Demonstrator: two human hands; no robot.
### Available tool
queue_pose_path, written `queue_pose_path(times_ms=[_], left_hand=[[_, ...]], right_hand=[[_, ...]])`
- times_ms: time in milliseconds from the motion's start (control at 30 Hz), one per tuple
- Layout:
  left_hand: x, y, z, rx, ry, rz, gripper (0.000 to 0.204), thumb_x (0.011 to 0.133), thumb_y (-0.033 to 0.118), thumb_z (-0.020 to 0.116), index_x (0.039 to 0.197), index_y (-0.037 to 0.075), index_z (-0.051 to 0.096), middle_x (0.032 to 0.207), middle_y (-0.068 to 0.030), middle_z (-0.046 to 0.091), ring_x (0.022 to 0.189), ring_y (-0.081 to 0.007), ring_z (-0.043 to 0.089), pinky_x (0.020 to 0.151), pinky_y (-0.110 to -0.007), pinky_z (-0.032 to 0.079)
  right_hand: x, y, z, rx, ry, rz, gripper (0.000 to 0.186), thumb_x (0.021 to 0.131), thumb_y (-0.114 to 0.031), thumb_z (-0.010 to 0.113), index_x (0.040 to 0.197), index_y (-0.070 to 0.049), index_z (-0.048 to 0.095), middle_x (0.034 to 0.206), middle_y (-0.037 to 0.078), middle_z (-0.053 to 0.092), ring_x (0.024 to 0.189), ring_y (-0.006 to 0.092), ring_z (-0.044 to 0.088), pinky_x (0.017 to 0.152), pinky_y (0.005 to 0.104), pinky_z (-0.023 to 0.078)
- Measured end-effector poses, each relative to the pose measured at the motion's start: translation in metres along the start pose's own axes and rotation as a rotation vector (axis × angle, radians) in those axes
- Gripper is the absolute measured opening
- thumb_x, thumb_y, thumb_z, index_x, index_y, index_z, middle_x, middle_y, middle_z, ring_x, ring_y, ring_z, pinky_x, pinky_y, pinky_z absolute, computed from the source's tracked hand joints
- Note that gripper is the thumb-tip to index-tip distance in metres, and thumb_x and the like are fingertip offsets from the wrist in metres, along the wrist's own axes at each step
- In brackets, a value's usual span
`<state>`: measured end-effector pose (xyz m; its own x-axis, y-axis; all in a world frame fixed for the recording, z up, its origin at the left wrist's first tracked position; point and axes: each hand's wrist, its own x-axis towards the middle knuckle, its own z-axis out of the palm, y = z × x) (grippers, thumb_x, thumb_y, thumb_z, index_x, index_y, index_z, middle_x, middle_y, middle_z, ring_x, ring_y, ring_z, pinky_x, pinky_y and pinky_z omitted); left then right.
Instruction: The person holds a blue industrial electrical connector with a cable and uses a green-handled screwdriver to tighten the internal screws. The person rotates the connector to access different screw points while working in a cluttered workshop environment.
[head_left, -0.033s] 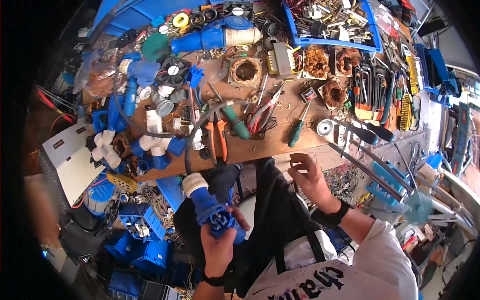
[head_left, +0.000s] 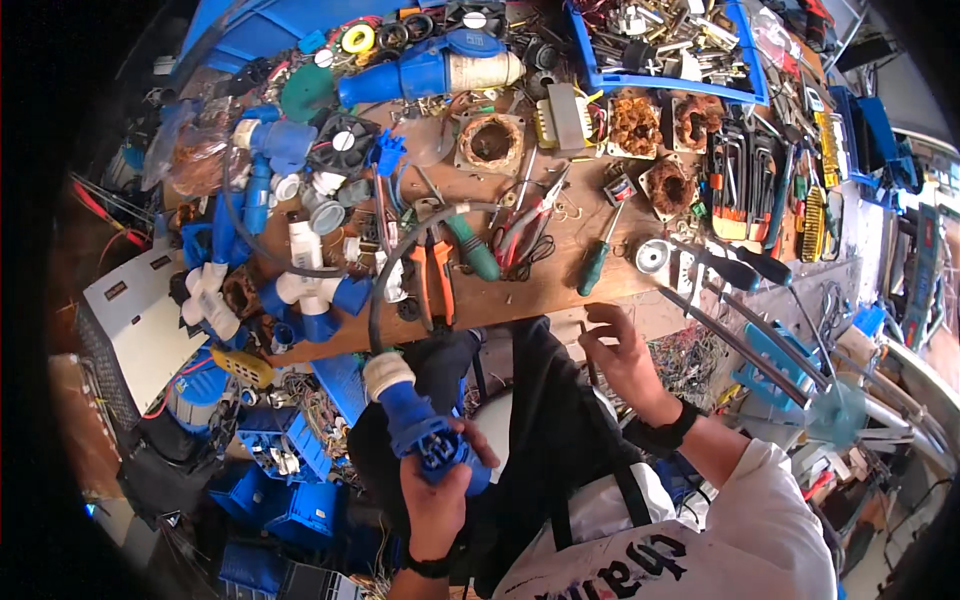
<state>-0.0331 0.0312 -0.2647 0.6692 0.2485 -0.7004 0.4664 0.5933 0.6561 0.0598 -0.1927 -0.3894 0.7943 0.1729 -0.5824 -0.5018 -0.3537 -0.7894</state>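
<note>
My left hand is wrapped round a blue industrial socket connector, tilted above my lap. Its open face with dark contacts points toward me, and a cream collar caps its far end. From that collar a grey cable runs up onto the workbench. Just off the bench's front edge, my right hand has bent fingers, with a thin dark piece at the fingertips too small to name. The closest tool to it is a green-handled screwdriver on the bench.
On the wooden bench lie orange-handled cutters, red pliers, a larger blue connector and rusty copper coils. A blue tray of metal parts stands behind. Clamped steel bars jut out at right; blue bins sit below left.
A blurred skin-toned shape at the far left edge is gone from view. Both hands and the connector stay practically in place.
</note>
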Motion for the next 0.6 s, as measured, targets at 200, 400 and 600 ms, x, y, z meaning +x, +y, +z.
queue_pose_path(times_ms=[200, 400, 600], left_hand=[[0.004, -0.004, -0.006, 0.087, 0.027, -0.033, 0.052, 0.073, 0.024, 0.075, 0.11, 0.002, 0.047, 0.094, -0.0136, 0.055, 0.076, -0.0256, 0.061, 0.064, -0.035, 0.051], [0.012, -0.011, -0.007, 0.044, -0.047, 0.009, 0.044, 0.075, 0.003, 0.067, 0.115, 0.002, 0.048, 0.093, -0.0168, 0.058, 0.081, -0.0245, 0.061, 0.071, -0.035, 0.05], [0.013, -0.013, -0.007, 0.036, -0.028, -0.012, 0.044, 0.076, 0.004, 0.067, 0.115, 0.002, 0.048, 0.093, -0.0166, 0.058, 0.082, -0.0234, 0.061, 0.071, -0.034, 0.049]], right_hand=[[0.03, 0.024, 0.007, -0.248, 0.109, -0.045, 0.063, 0.079, -0.006, 0.067, 0.136, -0.013, 0.042, 0.115, 0.015, 0.044, 0.101, 0.0251, 0.05, 0.082, 0.0345, 0.048], [0.055, 0.037, 0.011, -0.248, 0.045, -0.039, 0.059, 0.081, -0.006, 0.067, 0.135, -0.012, 0.044, 0.109, 0.015, 0.048, 0.089, 0.0217, 0.06, 0.075, 0.0333, 0.05], [0.06, 0.037, 0.012, -0.24, 0.096, -0.053, 0.039, 0.08, -0.005, 0.07, 0.114, -0.006, 0.05, 0.092, 0.01, 0.054, 0.077, 0.0159, 0.061, 0.068, 0.027, 0.05]])
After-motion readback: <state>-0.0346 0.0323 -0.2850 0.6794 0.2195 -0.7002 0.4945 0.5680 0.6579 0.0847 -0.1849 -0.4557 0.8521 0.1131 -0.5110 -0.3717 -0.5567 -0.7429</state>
